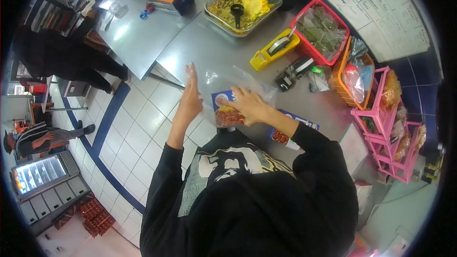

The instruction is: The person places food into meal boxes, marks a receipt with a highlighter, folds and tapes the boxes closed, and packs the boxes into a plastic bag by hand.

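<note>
A clear plastic bag (250, 78) lies near the table's front edge. A blue printed card (230, 118) with a food picture lies at the bag, whether inside or on top I cannot tell. My right hand (250, 106) rests over the card with its fingers spread out. Beside the bag's left edge, my left hand (192, 96) is held up, fingers stretched and apart from the card. More blue printed cards (281, 136) lie partly under my right forearm.
Behind the bag stand a yellow tape dispenser (273, 52), a black device (293, 73) and a metal tray (214, 19) of yellow food. A red basket (343, 43), an orange basket (350, 95) and a pink rack (376, 109) line the right. A person (62, 57) stands at left.
</note>
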{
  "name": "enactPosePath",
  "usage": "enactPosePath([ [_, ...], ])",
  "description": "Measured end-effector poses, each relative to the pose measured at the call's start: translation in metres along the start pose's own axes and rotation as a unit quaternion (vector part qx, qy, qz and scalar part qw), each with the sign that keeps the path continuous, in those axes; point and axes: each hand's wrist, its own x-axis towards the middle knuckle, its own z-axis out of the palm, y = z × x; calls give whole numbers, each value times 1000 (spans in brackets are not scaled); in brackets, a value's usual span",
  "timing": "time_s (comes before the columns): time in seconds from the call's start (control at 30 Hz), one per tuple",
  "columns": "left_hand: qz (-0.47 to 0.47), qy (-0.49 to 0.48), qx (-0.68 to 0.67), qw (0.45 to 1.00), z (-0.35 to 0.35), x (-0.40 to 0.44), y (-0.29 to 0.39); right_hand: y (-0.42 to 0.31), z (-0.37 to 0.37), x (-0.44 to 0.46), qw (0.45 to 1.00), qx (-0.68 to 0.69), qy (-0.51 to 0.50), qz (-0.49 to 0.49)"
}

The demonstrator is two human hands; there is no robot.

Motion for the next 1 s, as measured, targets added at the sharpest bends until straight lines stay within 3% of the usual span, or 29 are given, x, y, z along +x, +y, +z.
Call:
enactPosePath([
  [0.1, 9, -106, 16, 994, -5, -11, 26, 9, 13, 4, 997, -54, -43, 43],
  [0.23, 31, -129, 38, 990, -19, -13, 32, 7, 11, -1, 996, -80, -17, 31],
  [0.3, -14, -183, 16, 983, -26, -12, 40, 2, -6, -3, 995, -91, -33, 28],
  [0.43, 12, -265, -17, 964, -30, -5, 53, -6, -17, -2, 993, -109, -40, 21],
  [0.5, 138, -214, 76, 964, -30, 0, 65, 1, -7, 2, 992, -121, -31, 25],
  [0.53, 138, -213, 77, 964, -29, 0, 65, 6, 0, 5, 994, -102, -33, 28],
  [0.6, 49, -233, 50, 970, -30, -2, 60, 6, -7, 10, 996, -83, -32, 29],
  [0.7, 23, -212, -15, 977, -30, -12, 50, 8, -7, 10, 994, -80, -75, 25],
  [0.8, 43, -209, -6, 977, -29, -15, 54, 23, 14, 9, 995, -96, -4, 9],
  [0.93, 10, -196, 3, 981, -35, -17, 60, 33, 0, -19, 989, -106, 50, 91],
  [1.0, -19, -185, 10, 983, -36, -21, 61, 8, -49, -52, 976, -133, 91, 148],
])
